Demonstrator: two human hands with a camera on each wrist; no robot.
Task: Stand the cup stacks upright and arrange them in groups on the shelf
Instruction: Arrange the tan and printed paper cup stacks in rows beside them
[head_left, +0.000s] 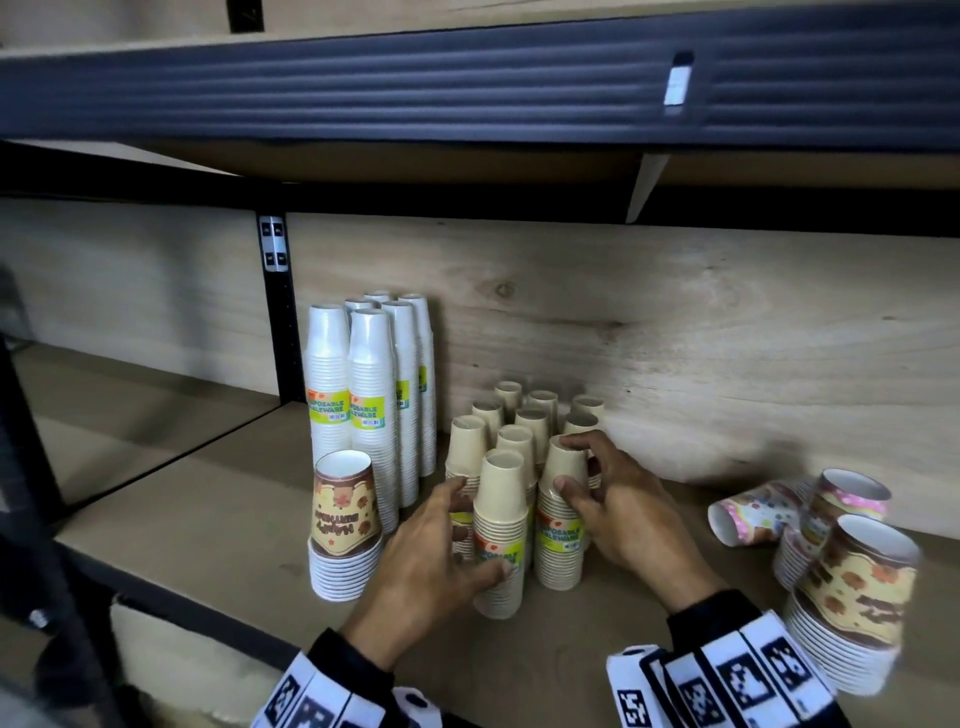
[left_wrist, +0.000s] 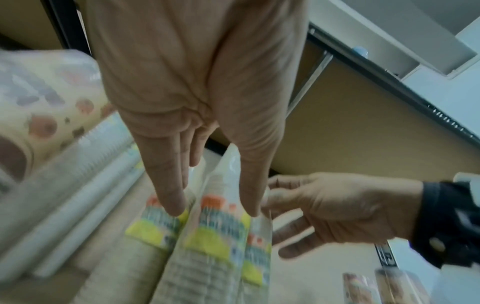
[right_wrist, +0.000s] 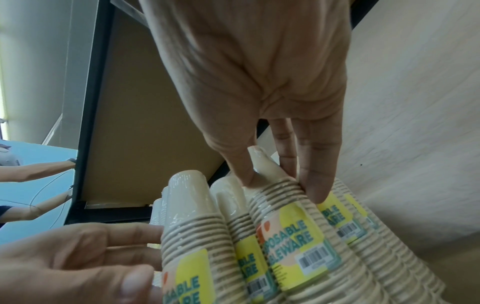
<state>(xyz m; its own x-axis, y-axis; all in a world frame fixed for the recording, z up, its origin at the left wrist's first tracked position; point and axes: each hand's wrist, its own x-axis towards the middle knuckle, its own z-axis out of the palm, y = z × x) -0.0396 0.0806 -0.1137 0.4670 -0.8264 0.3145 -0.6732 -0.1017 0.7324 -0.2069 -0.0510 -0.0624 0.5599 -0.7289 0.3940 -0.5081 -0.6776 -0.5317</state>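
A cluster of beige cup stacks (head_left: 524, 426) stands upright mid-shelf. My left hand (head_left: 478, 527) holds the front beige stack (head_left: 501, 499), thumb on its front and fingers reaching behind its left side; the left wrist view shows that hand (left_wrist: 211, 209) spanning the stack (left_wrist: 207, 236). My right hand (head_left: 571, 465) pinches the top cups of the neighbouring beige stack (head_left: 561, 556), seen close in the right wrist view (right_wrist: 280, 185). Tall white cup stacks (head_left: 371, 395) stand grouped at the back left. A printed stack (head_left: 345, 525) stands front left.
At the right, two printed stacks (head_left: 852, 597) stand upright near the shelf's front edge and one pink printed stack (head_left: 753, 512) lies on its side. A wooden back panel (head_left: 675, 338) closes the shelf, with a black upright (head_left: 280, 322) at the left and an upper shelf overhead.
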